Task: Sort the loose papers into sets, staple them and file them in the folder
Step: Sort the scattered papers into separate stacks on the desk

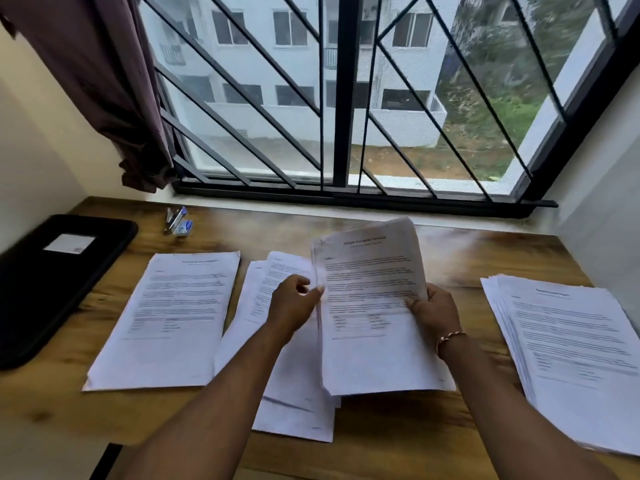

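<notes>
Item: sheaf of white printed papers (370, 306), standing tilted above the middle of the brown wood-grain desk (467, 258), being held up off the surface between both hands. The left hand (294, 303) is curling its fingers narrowly, thumb and fingertips pinching the sheaf's left edge, though motion blur is softening the detail. The right hand (438, 315) is gripping the right edge, the thumb lying across the printed front and the other fingers hidden behind the sheets; a thin gold-coloured bracelet (450, 337) is sitting on that wrist. A loose middle pile of white sheets (298, 410) is lying flat under the held sheaf and the left forearm, its pages skewed. A squared left pile of white printed sheets (173, 317) is lying just left of it. A fanned right pile of white printed sheets (575, 358) is lying at the right edge, well apart from the hands. The flat black rectangular folder (52, 282), bearing a white label (69, 243), is lying closed at the far left. The small blue-and-silver stapler (175, 218) is resting at the far left of the desk beside a small blue-and-white box (185, 227). A black diagonal-barred window grille (343, 98) and a dark maroon curtain (104, 81) are standing behind the desk.
</notes>
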